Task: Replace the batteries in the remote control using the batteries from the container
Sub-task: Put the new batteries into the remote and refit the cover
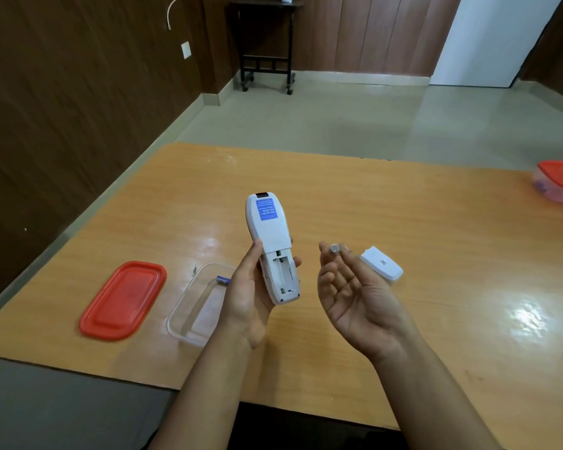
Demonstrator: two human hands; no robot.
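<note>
Nearest, the left hand [251,300] is wrapped around the lower body of the white remote control [272,251], held back-up with its battery bay uncovered — the bay looks empty, though its depth is hard to read. Just beside it the right hand [351,293] is palm-up, thumb and forefinger pinched on a battery [334,249] seen end-on, the other fingers loosely curled. Whether this cell is an old one coming out or a fresh one going in cannot be told; either way, I judge the job roughly midway, with loading and closing still to do. The removed battery cover [381,263] lies on the wooden table [436,222] just past the right fingertips. Left of the left wrist sits the clear container [192,306], open, with one battery [223,280] visible inside, and its red lid [123,300] lies flat beside it. At the far right edge rests a second container with a red lid [561,181]. Beyond are a pale tiled floor, dark wood-panelled walls and a small wheeled stand [267,43].
</note>
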